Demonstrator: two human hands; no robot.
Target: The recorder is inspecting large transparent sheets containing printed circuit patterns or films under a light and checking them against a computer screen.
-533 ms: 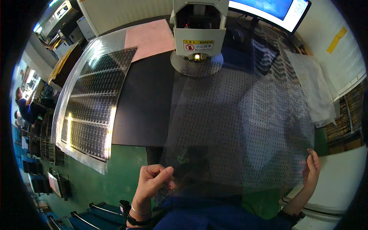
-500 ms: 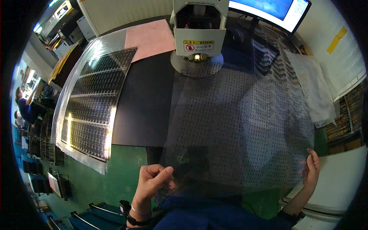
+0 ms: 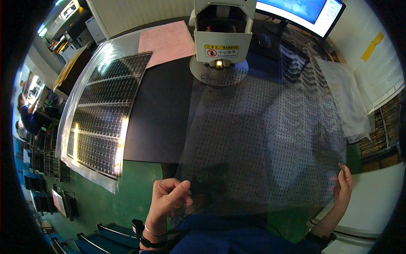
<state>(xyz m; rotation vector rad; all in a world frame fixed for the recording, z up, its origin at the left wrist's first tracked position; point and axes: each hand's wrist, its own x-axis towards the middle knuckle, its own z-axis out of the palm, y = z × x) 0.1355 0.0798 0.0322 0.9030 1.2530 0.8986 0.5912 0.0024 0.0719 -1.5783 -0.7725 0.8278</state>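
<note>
A large see-through film sheet [image 3: 237,139] with rows of small dark marks lies across the black table and overhangs its near edge. My left hand [image 3: 170,197] pinches the sheet's near left corner, thumb on top and fingers curled. At the near right edge of the sheet, my right hand [image 3: 344,186] grips with its fingers up along the border; its thumb is partly hidden behind the film. The far end of the sheet passes beneath the head of a white machine [image 3: 223,46], where a small light glows above a round plate [image 3: 230,78].
Left on the table [image 3: 156,114] are a dark gridded film [image 3: 103,114] on clear plastic and a pink sheet [image 3: 167,42]. A monitor [image 3: 304,15] and mouse [image 3: 264,40] stand at the back right. Crumpled plastic [image 3: 349,101] hangs over the right edge. A person [image 3: 28,114] sits far left.
The view has shifted very slightly. Both hands keep their hold on the film sheet, and its near left part has moved slightly.
</note>
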